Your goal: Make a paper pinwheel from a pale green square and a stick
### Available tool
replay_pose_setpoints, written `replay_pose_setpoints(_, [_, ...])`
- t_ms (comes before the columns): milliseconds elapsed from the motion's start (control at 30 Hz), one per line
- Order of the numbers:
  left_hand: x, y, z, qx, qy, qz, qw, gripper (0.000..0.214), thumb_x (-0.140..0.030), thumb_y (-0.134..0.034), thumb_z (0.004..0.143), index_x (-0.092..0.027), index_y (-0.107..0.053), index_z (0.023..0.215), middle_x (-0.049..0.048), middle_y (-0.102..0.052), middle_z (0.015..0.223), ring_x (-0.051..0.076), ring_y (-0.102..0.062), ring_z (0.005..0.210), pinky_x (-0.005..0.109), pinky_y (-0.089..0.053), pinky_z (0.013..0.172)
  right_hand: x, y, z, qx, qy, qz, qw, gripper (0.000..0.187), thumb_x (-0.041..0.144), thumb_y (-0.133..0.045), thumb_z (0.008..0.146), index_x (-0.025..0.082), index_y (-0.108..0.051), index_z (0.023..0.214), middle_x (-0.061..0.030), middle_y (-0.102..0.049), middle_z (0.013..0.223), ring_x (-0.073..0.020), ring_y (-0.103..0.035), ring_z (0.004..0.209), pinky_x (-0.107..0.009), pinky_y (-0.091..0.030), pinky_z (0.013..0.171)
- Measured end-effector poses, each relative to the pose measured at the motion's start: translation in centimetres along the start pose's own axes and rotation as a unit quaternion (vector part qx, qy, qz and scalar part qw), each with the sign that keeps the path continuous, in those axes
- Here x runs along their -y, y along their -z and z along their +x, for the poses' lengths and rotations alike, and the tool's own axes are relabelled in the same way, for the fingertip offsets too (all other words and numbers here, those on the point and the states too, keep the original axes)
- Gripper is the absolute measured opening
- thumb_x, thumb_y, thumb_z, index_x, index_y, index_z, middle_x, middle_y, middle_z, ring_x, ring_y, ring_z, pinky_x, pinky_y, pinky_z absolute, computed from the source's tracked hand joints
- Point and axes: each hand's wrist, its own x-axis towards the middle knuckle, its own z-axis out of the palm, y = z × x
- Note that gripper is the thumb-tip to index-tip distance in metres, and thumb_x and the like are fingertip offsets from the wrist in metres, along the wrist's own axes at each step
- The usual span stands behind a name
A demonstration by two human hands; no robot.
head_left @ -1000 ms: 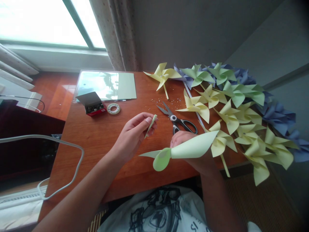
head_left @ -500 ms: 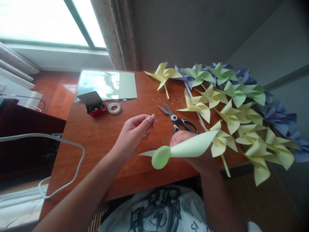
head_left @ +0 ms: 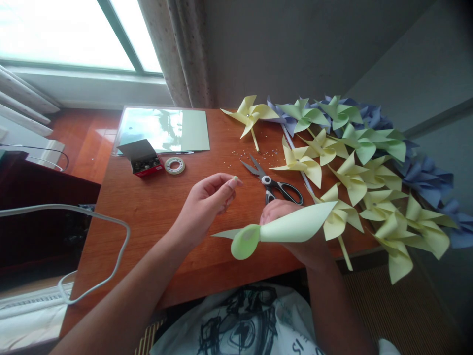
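Between the thumb and index finger of my left hand is pinched a tiny pale-green piece, too small to name. My right hand is closed behind a pale-green paper pinwheel, seen edge-on, with one blade pointing right and a rounded blade toward me. The blades hide most of its fingers and where they grip. Just beyond this hand lie open scissors with black and grey handles. Small scraps are scattered around the blades.
Yellow pinwheels, green pinwheels and blue pinwheels crowd the table's right side. At the back left are a tape roll, a red box of small dark items and paper sheets. A white cable loops at the left edge.
The tiny piece in my left fingers has turned or shifted slightly. The pinwheel in my right hand has tilted very little; everything else looks unmoved.
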Motion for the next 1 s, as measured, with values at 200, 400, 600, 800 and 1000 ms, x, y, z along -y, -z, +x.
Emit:
replay_pose_setpoints(200, [-0.1, -0.4, -0.3, 0.029, 0.001, -0.017, 0.999, 0.016, -0.031, -0.071, 0.092, -0.017, -0.065, 0.089, -0.0025, -0.058, 0.064, 0.004, -0.038, 0.050, 0.014, -0.026, 0.045, 0.7, -0.1, 0.4, 0.001, 0.013, -0.018, 1.000, 0.011, 0.016, -0.078, 0.082, 0.027, -0.075, 0.084, -0.0016, -0.073, 0.084, -0.0229, -0.069, 0.078, -0.038, -0.054, 0.073])
replay_pose_setpoints(400, [0.0, -0.6, -0.4, 0.047, -0.013, -0.029, 0.998, 0.014, -0.028, -0.076, 0.088, -0.015, -0.071, 0.090, -0.0007, -0.062, 0.070, 0.006, -0.049, 0.057, 0.016, -0.039, 0.052, 1.0, -0.1, 1.2, 0.005, 0.040, -0.010, 0.999, 0.001, 0.028, -0.077, 0.087, 0.027, -0.077, 0.087, -0.0030, -0.073, 0.084, -0.0237, -0.069, 0.079, -0.039, -0.055, 0.073])
replay_pose_setpoints(600, [-0.9, -1.0, -1.1, 0.062, 0.026, -0.046, 0.997, 0.011, -0.023, -0.079, 0.085, -0.016, -0.071, 0.090, 0.0008, -0.067, 0.072, 0.008, -0.055, 0.061, 0.016, -0.043, 0.055, 1.6, 0.1, 1.6, 0.013, 0.079, -0.053, 0.995, 0.012, 0.036, -0.069, 0.094, 0.028, -0.078, 0.091, -0.0038, -0.070, 0.088, -0.0224, -0.069, 0.083, -0.038, -0.057, 0.076])
replay_pose_setpoints(800, [-1.3, -0.7, -1.2, 0.082, 0.070, -0.093, 0.990, 0.013, -0.023, -0.081, 0.081, -0.016, -0.071, 0.086, 0.0019, -0.067, 0.075, 0.011, -0.060, 0.067, 0.020, -0.049, 0.062, 1.7, 0.0, 1.7, 0.008, 0.086, -0.055, 0.995, 0.014, 0.034, -0.067, 0.096, 0.026, -0.079, 0.091, -0.0049, -0.070, 0.087, -0.0226, -0.069, 0.081, -0.038, -0.056, 0.075])
replay_pose_setpoints(1000, [-1.3, -0.4, -0.9, 0.106, 0.071, -0.139, 0.982, 0.008, -0.020, -0.079, 0.084, -0.015, -0.073, 0.087, 0.0028, -0.067, 0.075, 0.010, -0.060, 0.066, 0.019, -0.050, 0.062, 1.3, -0.4, 1.7, 0.000, 0.074, -0.030, 0.997, 0.008, 0.032, -0.071, 0.092, 0.032, -0.080, 0.092, -0.0022, -0.071, 0.084, -0.0235, -0.069, 0.075, -0.039, -0.057, 0.068])
